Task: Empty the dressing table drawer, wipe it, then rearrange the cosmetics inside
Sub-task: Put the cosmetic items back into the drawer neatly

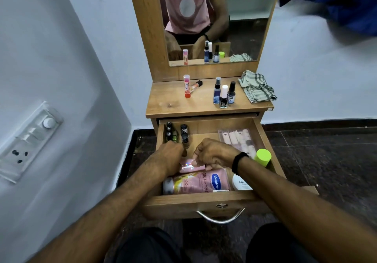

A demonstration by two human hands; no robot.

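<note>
— Wooden dressing table (163,103) against the pale wall, with its drawer (183,203) pulled out toward the seated person. Where's the work?
— On the small pink box (192,166), mid-drawer. It lies crosswise, long axis left to right, just behind the Vaseline lotion bottle (202,181), which lies the same way. Both hands are right over it. The right hand (215,153) is nearer, gripping it with thumb and curled fingers.
— And the left hand (170,154)?
— Clenched beside the box, close to the nail polish bottles (184,136) at the back left. I can't tell whether it grips anything.
— Counts?
— In the drawer: one pink box, one lotion bottle, one white jar (241,182), one green-capped bottle (263,157), one pack of false nails (237,140) and at least four polishes. On top: five bottles and tubes (223,96), four upright and one lying, plus one checked cloth (257,88). Hemmed in like that, I'd judge the box moves most freely straight up.
</note>
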